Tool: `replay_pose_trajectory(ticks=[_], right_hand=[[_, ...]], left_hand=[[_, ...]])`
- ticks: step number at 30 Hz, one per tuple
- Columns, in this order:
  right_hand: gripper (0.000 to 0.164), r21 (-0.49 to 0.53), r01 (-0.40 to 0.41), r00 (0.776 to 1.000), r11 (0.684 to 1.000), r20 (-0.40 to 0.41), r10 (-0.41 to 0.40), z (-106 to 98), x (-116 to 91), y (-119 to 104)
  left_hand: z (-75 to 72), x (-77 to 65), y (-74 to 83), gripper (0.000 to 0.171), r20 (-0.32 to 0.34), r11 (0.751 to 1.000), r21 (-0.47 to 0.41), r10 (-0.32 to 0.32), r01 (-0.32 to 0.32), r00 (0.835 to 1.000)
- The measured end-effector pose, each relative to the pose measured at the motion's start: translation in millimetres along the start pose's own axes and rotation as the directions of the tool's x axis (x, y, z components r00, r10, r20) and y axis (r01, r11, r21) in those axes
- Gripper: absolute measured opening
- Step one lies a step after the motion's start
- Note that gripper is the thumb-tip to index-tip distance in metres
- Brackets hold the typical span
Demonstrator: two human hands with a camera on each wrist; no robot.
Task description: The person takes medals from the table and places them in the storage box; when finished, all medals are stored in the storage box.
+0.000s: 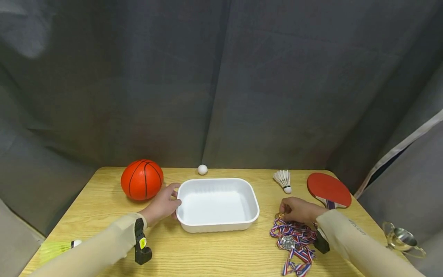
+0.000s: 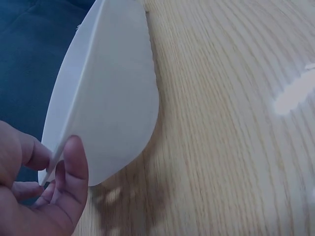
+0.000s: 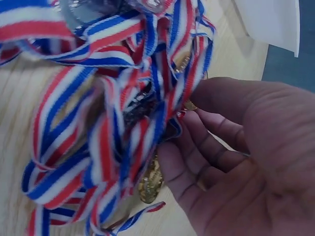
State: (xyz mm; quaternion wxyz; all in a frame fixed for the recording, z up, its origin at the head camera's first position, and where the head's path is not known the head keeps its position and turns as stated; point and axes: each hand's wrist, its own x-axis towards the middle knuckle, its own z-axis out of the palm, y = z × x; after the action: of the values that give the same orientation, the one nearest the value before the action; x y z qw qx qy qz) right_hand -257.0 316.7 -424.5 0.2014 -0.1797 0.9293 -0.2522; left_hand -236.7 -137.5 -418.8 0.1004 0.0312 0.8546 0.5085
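A white plastic tray [image 1: 214, 206] sits on the table in the middle of the head view. My left hand [image 1: 162, 204] pinches its left rim; in the left wrist view thumb and fingers [image 2: 74, 164] lie on both sides of the wall [image 2: 113, 98]. To the right of the tray is a heap of medals with red, white and blue ribbons [image 1: 299, 232]. A silver medal [image 1: 288, 242] lies on the heap. At its far end my right hand [image 1: 300, 209] pinches a gold medal [image 1: 278, 216]. Ribbons and fingers partly hide the gold in the right wrist view.
A small basketball [image 1: 142, 180] stands behind my left hand. At the back are a white ball [image 1: 202, 169] and a white shuttlecock [image 1: 283, 181]. A red table tennis bat [image 1: 328, 188] lies far right, a trophy cup [image 1: 401, 237] nearer, a yellow shuttlecock [image 1: 57, 249] front left.
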Motion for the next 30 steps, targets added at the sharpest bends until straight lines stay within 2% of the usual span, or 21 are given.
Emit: replay_pose_trajectory(ticks=[4,9,16,23,30], right_hand=[[0.017,0.043,0.009,1.0,0.999,0.015,-0.01,-3.0,-1.3,-0.7],[0.015,0.15,0.042,0.999,0.988,0.02,-0.045,-6.0,-2.7,4.6],[0.017,0.243,0.01,1.0,0.97,-0.014,-0.006,-13.7,-6.0,9.1],[0.029,0.402,0.036,0.999,0.915,-0.045,-0.02,-27.8,-8.9,9.6],[0.039,0.461,0.095,0.994,0.883,-0.096,-0.057,-47.5,-17.9,0.2]], left_hand=[[-0.1,-1.6,0.9,0.063,0.006,1.0,-0.029,-0.004,0.004,1.0],[-1.0,-3.2,2.1,0.064,0.011,0.999,-0.043,-0.012,0.012,1.0],[-1.3,-2.4,2.7,0.064,0.024,0.998,-0.055,-0.021,0.022,1.0],[-0.7,-1.0,2.8,0.063,0.025,0.998,-0.052,-0.021,0.022,0.999],[-1.0,-0.6,2.4,0.064,0.03,0.998,-0.064,-0.016,0.017,0.999]])
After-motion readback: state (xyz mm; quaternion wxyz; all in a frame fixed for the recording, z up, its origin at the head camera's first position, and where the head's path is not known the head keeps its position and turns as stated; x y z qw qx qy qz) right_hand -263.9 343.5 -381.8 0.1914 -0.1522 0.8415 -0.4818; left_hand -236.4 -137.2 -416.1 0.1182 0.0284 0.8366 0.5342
